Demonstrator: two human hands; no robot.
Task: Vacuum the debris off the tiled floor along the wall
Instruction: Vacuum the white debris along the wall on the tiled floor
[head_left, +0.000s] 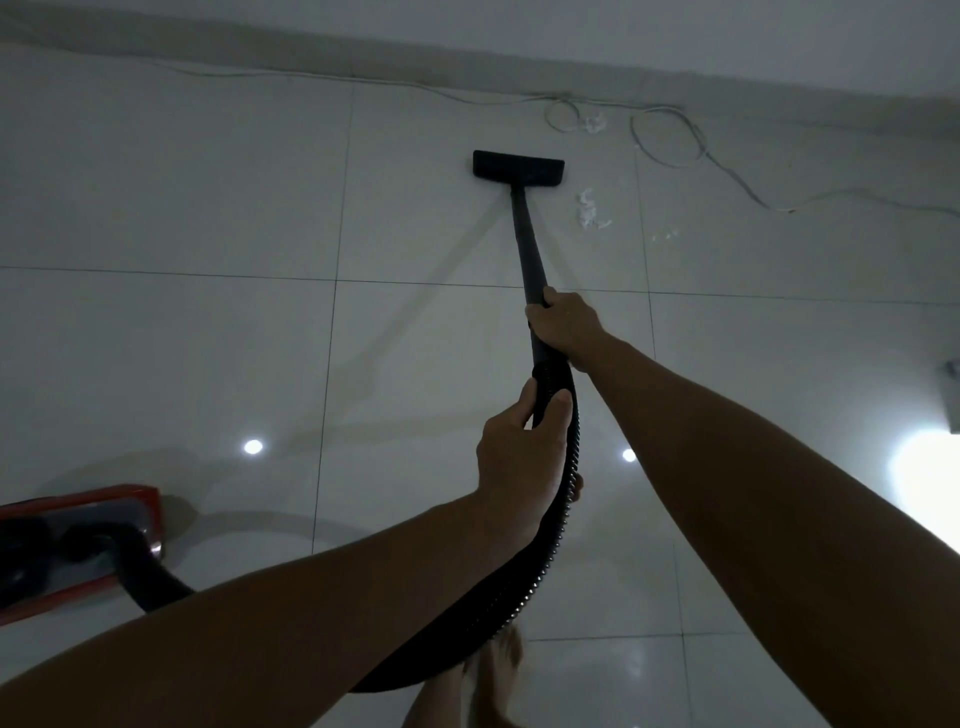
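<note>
Gripping the black wand (527, 244) at its near end, the right hand (563, 325) has its fingers curled round the tube and its knuckles facing up; the right forearm runs straight out from the lower right and is almost fully extended. Just nearer the person, the left hand (522, 452) holds the ribbed black hose (558, 525) close to where it joins the wand, thumb on the left side and fingers wrapped over the right; the left forearm comes in from the lower left and crosses over the hose. Both hands are clamped round the tool, one behind the other, near each other but apart. Beyond the right hand the wand slopes down to the flat black floor head (518, 167), which rests on the pale tiled floor (208, 208), short of the wall (727, 31). Scraps of white debris (589, 210) lie just right of the wand, further out than the right hand, and another clump (595, 123) lies beyond the head, close to the wall. A thin pale cable (670, 135) loops along the foot of the wall, past that clump. From the left hand the hose curves back under the left forearm to the red vacuum body (78, 551), which sits on the floor well left of both hands. A bare foot (498, 670) shows below the left forearm.
</note>
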